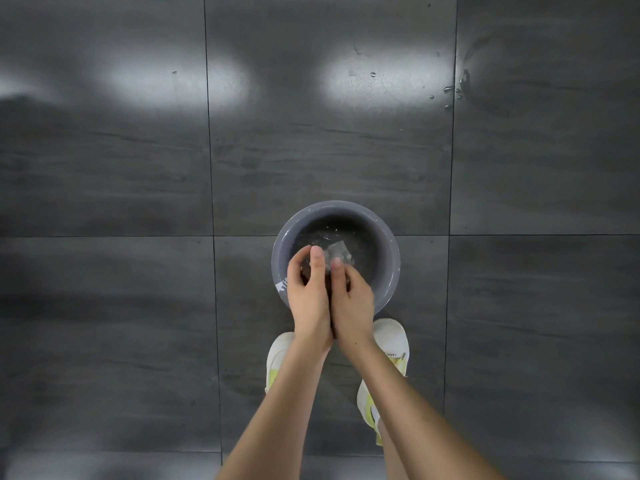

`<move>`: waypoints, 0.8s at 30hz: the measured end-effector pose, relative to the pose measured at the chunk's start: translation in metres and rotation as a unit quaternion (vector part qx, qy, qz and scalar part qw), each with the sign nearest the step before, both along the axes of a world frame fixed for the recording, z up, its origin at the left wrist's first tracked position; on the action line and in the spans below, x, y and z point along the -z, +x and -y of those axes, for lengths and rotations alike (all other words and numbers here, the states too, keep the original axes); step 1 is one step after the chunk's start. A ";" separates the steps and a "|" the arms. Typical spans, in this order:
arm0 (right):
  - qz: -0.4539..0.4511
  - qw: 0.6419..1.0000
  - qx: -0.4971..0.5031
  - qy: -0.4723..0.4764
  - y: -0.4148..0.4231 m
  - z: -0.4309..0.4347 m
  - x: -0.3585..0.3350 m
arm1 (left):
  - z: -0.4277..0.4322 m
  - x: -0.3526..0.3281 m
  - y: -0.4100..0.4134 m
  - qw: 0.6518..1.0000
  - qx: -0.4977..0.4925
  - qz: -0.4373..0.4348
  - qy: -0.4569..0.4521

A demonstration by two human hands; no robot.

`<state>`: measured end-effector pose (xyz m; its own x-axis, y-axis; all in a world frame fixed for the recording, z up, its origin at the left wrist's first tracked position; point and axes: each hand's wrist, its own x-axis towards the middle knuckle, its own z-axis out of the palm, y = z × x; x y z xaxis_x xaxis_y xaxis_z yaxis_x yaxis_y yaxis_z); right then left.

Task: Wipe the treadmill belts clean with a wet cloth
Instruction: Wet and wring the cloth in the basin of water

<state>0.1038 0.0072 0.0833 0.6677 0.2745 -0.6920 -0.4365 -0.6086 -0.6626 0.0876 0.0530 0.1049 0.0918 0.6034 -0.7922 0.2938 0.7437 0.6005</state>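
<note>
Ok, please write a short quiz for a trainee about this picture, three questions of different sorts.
1. True or false: the basin stands on a table.
2. What do the left hand and the right hand hold at the basin? A) brush B) cloth C) bottle
3. Fill in: the water drops lie on the ___.
Key: 1 false, it stands on the floor; 2 B; 3 floor.

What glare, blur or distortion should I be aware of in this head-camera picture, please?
Head view: two bright patches of reflected light glare on the dark floor tiles; the grout lines lean inward toward the bottom, a wide-angle effect; the cloth, gripped by the left hand and right hand over the basin, is blurred and glints with water; a soft shadow darkens the left edge.
</note>
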 end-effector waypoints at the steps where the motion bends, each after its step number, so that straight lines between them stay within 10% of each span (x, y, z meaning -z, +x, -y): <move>1: 0.009 1.000 -0.002 -0.005 0.001 -0.002 0.000 | -0.001 0.000 0.003 1.000 0.005 -0.010 0.019; 16: 0.063 0.998 -0.024 -0.010 0.014 -0.006 0.003 | -0.004 0.006 0.010 0.997 0.038 -0.054 0.043; 24: -0.255 0.957 0.088 0.109 0.022 0.010 -0.011 | -0.013 -0.009 -0.001 0.998 0.049 -0.032 -0.029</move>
<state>0.1260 -0.0030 0.0945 0.3082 0.3647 -0.8786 -0.8194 -0.3674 -0.4399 0.0862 0.0662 0.1142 0.0961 0.5462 -0.8321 0.4032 0.7430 0.5343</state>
